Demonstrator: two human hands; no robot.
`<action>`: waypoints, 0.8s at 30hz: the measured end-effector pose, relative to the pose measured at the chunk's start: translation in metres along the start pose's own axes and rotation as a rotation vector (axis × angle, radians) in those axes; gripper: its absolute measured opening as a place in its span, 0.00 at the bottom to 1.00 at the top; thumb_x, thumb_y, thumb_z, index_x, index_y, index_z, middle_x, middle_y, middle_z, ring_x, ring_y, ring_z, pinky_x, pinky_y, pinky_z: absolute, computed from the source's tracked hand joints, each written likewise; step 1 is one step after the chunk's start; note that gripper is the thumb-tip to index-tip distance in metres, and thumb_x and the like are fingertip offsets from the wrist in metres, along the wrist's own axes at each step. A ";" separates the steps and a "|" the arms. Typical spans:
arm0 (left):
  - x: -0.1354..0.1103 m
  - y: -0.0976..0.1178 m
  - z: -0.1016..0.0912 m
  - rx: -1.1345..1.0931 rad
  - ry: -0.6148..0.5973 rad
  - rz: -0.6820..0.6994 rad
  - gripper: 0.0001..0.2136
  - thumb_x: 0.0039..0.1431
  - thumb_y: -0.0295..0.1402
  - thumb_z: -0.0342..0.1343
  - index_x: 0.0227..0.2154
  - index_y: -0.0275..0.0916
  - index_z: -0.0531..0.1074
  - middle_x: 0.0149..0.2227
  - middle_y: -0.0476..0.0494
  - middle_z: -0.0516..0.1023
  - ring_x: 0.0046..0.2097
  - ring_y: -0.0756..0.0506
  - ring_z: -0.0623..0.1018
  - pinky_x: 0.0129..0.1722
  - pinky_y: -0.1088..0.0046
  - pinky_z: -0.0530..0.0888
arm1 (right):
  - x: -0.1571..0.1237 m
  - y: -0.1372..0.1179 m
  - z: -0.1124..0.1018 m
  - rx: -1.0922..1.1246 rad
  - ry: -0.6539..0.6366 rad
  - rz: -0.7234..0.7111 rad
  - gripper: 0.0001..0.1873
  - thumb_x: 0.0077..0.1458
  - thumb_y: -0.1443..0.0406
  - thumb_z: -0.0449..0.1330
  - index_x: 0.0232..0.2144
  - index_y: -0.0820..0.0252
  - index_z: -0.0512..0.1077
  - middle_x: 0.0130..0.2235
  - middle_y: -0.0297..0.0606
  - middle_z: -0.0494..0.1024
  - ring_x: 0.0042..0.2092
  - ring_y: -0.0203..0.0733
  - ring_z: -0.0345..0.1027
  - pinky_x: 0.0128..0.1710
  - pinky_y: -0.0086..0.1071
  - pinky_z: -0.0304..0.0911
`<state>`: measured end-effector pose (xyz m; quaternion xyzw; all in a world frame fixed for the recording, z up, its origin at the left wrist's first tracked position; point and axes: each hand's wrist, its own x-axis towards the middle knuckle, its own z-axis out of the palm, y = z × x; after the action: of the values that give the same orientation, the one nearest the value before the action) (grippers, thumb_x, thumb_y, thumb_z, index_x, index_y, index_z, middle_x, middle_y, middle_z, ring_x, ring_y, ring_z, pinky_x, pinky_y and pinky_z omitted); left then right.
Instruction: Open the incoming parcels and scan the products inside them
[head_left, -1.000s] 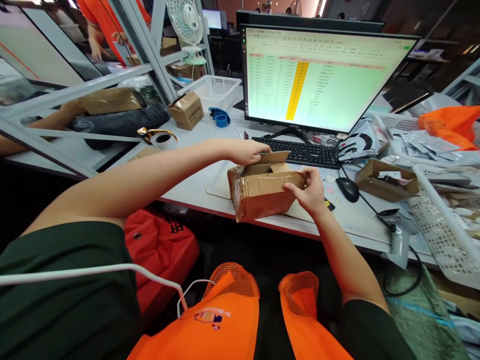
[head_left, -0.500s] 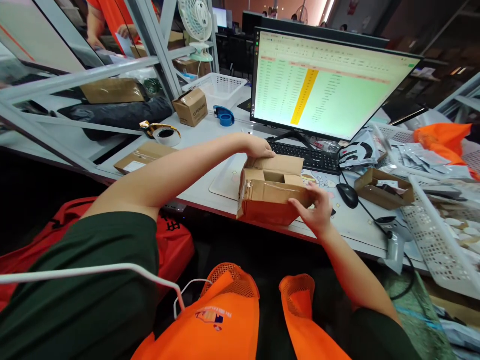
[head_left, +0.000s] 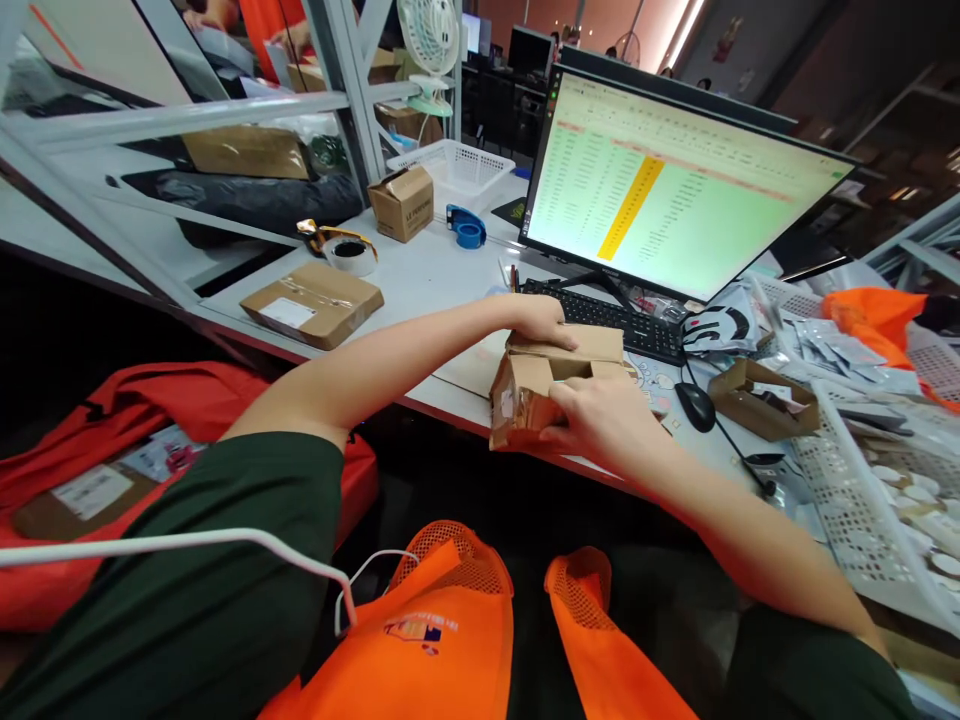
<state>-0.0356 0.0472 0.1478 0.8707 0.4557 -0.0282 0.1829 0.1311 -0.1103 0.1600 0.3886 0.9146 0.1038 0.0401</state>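
Observation:
A small brown cardboard box (head_left: 516,398) sits at the front edge of the desk with its top flaps up and a dark gap between them. My left hand (head_left: 540,318) grips its rear flap, fingers mostly hidden behind the cardboard. Across the front, my right hand (head_left: 604,415) pinches the front flap, thumb on the outer wall and fingers over the upper edge. Shiny clear tape clings to the box's left corner. What the box contains cannot be seen.
A monitor (head_left: 675,190), keyboard (head_left: 645,331) and mouse (head_left: 695,407) stand behind and right. Leftward lie a taped parcel (head_left: 319,300), a tape dispenser (head_left: 351,252) and a perfume carton (head_left: 403,205). A white basket (head_left: 855,500) borders the right. Another person's hands (head_left: 292,40) show beyond the shelf frame.
My right hand has moved left from the box's right end onto its front flap. My left hand stays on the rear flap. The view has shifted slightly.

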 end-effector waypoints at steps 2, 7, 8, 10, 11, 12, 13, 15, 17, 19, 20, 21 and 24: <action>0.006 -0.009 0.002 -0.102 -0.078 0.059 0.32 0.56 0.63 0.54 0.40 0.36 0.83 0.37 0.37 0.83 0.36 0.40 0.78 0.36 0.67 0.69 | -0.016 -0.008 0.008 -0.020 0.143 -0.048 0.14 0.63 0.54 0.66 0.37 0.58 0.74 0.34 0.38 0.80 0.35 0.45 0.73 0.35 0.38 0.49; 0.019 -0.023 0.016 -0.183 -0.005 0.108 0.34 0.53 0.65 0.53 0.36 0.36 0.83 0.34 0.40 0.81 0.35 0.41 0.76 0.36 0.67 0.67 | -0.027 -0.016 0.029 -0.135 0.452 -0.077 0.12 0.69 0.66 0.58 0.30 0.57 0.70 0.28 0.35 0.74 0.32 0.42 0.65 0.37 0.38 0.50; 0.021 -0.026 0.018 -0.184 0.007 0.107 0.34 0.53 0.66 0.52 0.35 0.36 0.83 0.34 0.40 0.80 0.35 0.41 0.76 0.36 0.67 0.67 | -0.027 -0.017 0.033 -0.166 0.495 -0.090 0.13 0.68 0.68 0.57 0.29 0.57 0.70 0.28 0.35 0.73 0.31 0.42 0.63 0.37 0.38 0.50; 0.026 -0.030 0.021 -0.198 0.006 0.093 0.33 0.53 0.66 0.52 0.34 0.37 0.82 0.33 0.40 0.80 0.35 0.42 0.75 0.36 0.67 0.67 | -0.030 -0.019 0.042 -0.212 0.561 -0.098 0.15 0.67 0.71 0.55 0.27 0.56 0.68 0.26 0.35 0.70 0.31 0.43 0.60 0.38 0.38 0.52; 0.027 -0.031 0.021 -0.205 -0.004 0.083 0.33 0.53 0.65 0.52 0.34 0.37 0.82 0.34 0.40 0.80 0.35 0.42 0.75 0.36 0.67 0.67 | -0.033 -0.020 0.046 -0.218 0.589 -0.079 0.15 0.67 0.72 0.55 0.27 0.56 0.68 0.27 0.35 0.70 0.31 0.43 0.59 0.38 0.38 0.52; 0.028 -0.031 0.020 -0.206 -0.013 0.076 0.32 0.54 0.65 0.52 0.33 0.36 0.81 0.34 0.40 0.80 0.35 0.42 0.75 0.35 0.67 0.67 | -0.036 -0.022 0.050 -0.207 0.614 -0.046 0.14 0.66 0.72 0.56 0.27 0.56 0.68 0.28 0.37 0.71 0.32 0.44 0.60 0.38 0.38 0.54; 0.027 -0.030 0.018 -0.194 -0.013 0.072 0.32 0.55 0.64 0.52 0.33 0.36 0.81 0.34 0.39 0.80 0.35 0.42 0.75 0.35 0.67 0.67 | -0.039 -0.024 0.055 -0.178 0.630 -0.006 0.13 0.65 0.72 0.56 0.28 0.55 0.68 0.31 0.39 0.73 0.35 0.46 0.61 0.39 0.38 0.55; 0.019 -0.024 0.012 -0.116 0.068 0.070 0.30 0.55 0.62 0.54 0.34 0.36 0.81 0.36 0.37 0.80 0.37 0.40 0.76 0.36 0.66 0.67 | -0.045 -0.027 0.064 -0.075 0.632 0.050 0.07 0.63 0.69 0.58 0.31 0.55 0.69 0.40 0.46 0.76 0.43 0.50 0.66 0.44 0.40 0.60; 0.000 -0.011 0.008 0.025 0.300 0.098 0.27 0.55 0.58 0.59 0.40 0.35 0.80 0.43 0.34 0.81 0.43 0.36 0.77 0.41 0.63 0.69 | -0.048 -0.029 0.074 0.045 0.593 0.070 0.01 0.61 0.66 0.59 0.36 0.57 0.69 0.49 0.53 0.75 0.51 0.56 0.66 0.53 0.47 0.62; -0.027 0.006 0.009 0.167 0.577 0.203 0.22 0.60 0.49 0.60 0.47 0.36 0.78 0.52 0.32 0.79 0.53 0.33 0.75 0.49 0.59 0.68 | -0.047 -0.028 0.083 0.147 0.534 0.084 0.06 0.59 0.64 0.59 0.39 0.58 0.68 0.53 0.57 0.74 0.56 0.60 0.66 0.60 0.56 0.59; -0.043 0.014 0.013 0.211 0.664 0.289 0.19 0.64 0.45 0.58 0.49 0.37 0.78 0.55 0.32 0.77 0.57 0.33 0.73 0.53 0.57 0.67 | -0.045 -0.028 0.086 0.190 0.506 0.093 0.08 0.58 0.64 0.59 0.40 0.58 0.68 0.55 0.59 0.73 0.59 0.62 0.65 0.62 0.60 0.56; -0.058 0.021 0.019 0.225 0.681 0.382 0.16 0.67 0.42 0.54 0.49 0.38 0.78 0.55 0.34 0.77 0.58 0.34 0.72 0.55 0.57 0.66 | -0.044 -0.027 0.089 0.231 0.477 0.102 0.10 0.57 0.63 0.59 0.41 0.59 0.68 0.57 0.60 0.72 0.61 0.63 0.64 0.64 0.64 0.53; -0.089 0.032 0.046 0.167 0.486 0.559 0.18 0.73 0.44 0.46 0.49 0.40 0.78 0.50 0.38 0.80 0.54 0.38 0.75 0.57 0.58 0.66 | -0.043 -0.023 0.084 0.347 0.392 0.101 0.17 0.58 0.60 0.60 0.47 0.62 0.68 0.64 0.63 0.67 0.69 0.67 0.55 0.68 0.72 0.42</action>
<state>-0.0563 -0.0547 0.1337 0.9546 0.2269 0.1929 -0.0012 0.1583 -0.1432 0.0723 0.4071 0.8886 0.0205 -0.2105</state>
